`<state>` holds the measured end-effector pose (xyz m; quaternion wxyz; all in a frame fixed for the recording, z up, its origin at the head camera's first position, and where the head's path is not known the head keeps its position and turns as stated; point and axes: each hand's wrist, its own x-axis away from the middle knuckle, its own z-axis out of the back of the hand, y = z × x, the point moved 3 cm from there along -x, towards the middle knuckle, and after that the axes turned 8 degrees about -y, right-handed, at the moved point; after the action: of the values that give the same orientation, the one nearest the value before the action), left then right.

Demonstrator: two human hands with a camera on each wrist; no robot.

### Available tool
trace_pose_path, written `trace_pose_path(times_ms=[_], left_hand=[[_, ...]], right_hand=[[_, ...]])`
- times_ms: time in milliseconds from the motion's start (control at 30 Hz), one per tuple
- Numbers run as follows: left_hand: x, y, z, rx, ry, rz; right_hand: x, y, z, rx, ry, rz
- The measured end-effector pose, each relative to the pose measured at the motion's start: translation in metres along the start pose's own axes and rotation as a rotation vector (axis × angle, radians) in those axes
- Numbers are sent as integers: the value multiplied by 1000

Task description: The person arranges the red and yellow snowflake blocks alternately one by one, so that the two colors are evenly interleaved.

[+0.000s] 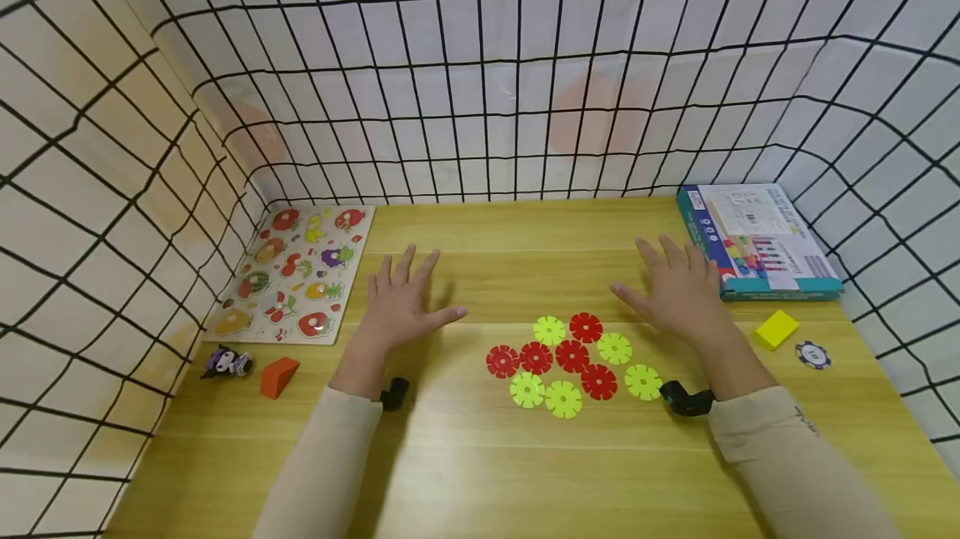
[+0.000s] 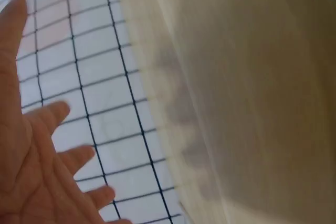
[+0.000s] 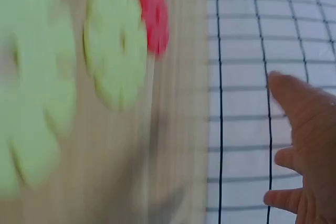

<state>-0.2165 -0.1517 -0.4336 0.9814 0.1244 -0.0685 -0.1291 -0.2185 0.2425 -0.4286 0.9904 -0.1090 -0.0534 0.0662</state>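
Several notched flat discs lie loosely grouped at mid-table, some red [image 1: 572,356] and some yellow-green [image 1: 563,399]. To their left, my left hand [image 1: 397,311] is held above the table with fingers spread and nothing in it. My right hand [image 1: 678,293] is likewise spread and holds nothing, just right of the discs and beside a boxed set. In the right wrist view, a yellow-green disc [image 3: 116,43] and a red disc [image 3: 155,17] appear blurred, apart from the right fingers. The left wrist view has only the left palm [image 2: 31,171], the bare tabletop and the grid backdrop.
A fruit puzzle board [image 1: 292,276] lies at the back left, with a small figurine [image 1: 227,362] and an orange wedge block [image 1: 279,377] in front. On the right are the boxed set [image 1: 757,241], a yellow block [image 1: 776,329] and a poker chip [image 1: 813,355]. Black-gridded white cloth encloses the table.
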Motion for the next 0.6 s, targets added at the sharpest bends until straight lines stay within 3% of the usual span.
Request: trace_pose_path(times_ms=[133,400,600], left_hand=[[7,13,-5,82,-49,-82],[17,38,-26,197,-120,-114],[17,53,-41,255,-216,-149]], right_hand=[[10,-24,-7,-31,-42,88],[19,-64,-35,-220,-56,190],[15,-80,-53,-241,-79,223]])
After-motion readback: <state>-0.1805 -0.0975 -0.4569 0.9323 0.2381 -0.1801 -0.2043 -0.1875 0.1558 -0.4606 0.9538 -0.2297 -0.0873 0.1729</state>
